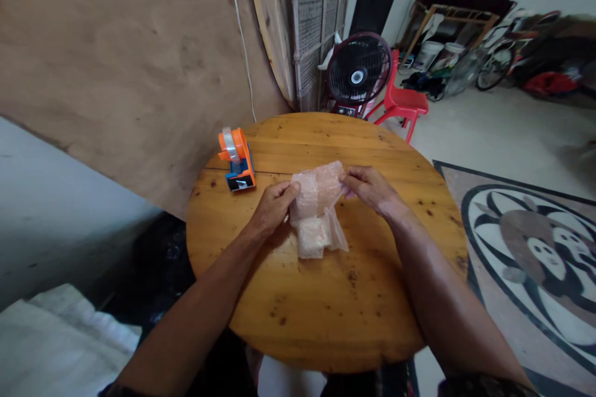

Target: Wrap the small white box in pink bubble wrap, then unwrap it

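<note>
Head: bubble wrap (319, 189) between both hands (274, 206) (370, 187)

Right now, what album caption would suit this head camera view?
Left hand and right hand hold translucent wrap at a round wooden table, where an orange-and-blue tape dispenser stands.

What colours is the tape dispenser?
The tape dispenser is orange, blue and black; see the head view.

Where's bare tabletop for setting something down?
The wooden table is bare between the bubble wrap and the near edge, and right of the tape dispenser along the far edge. Mid-table is crowded: left hand and right hand hold the wrap.
</note>
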`<state>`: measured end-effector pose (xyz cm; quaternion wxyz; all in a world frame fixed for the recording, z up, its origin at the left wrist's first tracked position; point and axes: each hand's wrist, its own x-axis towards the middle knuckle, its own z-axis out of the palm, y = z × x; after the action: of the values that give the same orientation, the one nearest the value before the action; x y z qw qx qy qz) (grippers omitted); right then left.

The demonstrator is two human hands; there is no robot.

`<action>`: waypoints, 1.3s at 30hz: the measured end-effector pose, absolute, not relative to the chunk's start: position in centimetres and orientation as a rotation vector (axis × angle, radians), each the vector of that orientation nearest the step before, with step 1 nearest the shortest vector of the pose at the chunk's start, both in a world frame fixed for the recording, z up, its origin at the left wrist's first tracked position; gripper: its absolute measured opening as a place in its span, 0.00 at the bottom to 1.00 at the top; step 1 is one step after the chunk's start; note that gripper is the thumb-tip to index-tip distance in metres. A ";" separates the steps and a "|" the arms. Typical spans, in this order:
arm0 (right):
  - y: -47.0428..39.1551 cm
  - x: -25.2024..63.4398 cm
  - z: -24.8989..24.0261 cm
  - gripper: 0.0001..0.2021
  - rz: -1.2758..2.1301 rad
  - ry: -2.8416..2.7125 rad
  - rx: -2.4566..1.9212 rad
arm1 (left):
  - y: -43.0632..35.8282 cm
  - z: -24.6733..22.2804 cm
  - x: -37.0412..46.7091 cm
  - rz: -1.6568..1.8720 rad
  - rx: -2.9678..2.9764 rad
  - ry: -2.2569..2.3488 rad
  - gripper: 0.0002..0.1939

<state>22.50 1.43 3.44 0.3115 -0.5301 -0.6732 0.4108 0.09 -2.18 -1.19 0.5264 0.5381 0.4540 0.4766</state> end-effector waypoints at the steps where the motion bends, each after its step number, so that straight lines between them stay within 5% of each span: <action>1: 1.5 22.5 3.4 0.11 1.113 -1.747 -1.397 | -2.1 -1.3 0.0 1.140 1.297 1.097 0.18; 12: 2.2 22.9 2.5 0.12 1.461 -1.482 -1.403 | -2.5 0.1 -0.2 1.418 1.458 1.411 0.09; 22: 1.7 22.2 1.8 0.13 1.924 -1.224 -1.064 | -3.2 0.3 0.1 1.100 1.731 1.395 0.16; 33: 1.1 20.5 1.4 0.12 1.894 -1.231 -0.940 | -3.1 0.3 0.1 1.076 1.759 1.384 0.07; 39: 1.0 20.5 1.2 0.11 1.878 -1.266 -0.913 | -2.8 -0.1 0.1 1.119 1.633 1.334 0.11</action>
<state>20.46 1.01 1.24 0.3425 -0.3512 -0.4871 0.7225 0.05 -2.82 -0.11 0.3686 0.6359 0.5196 0.4357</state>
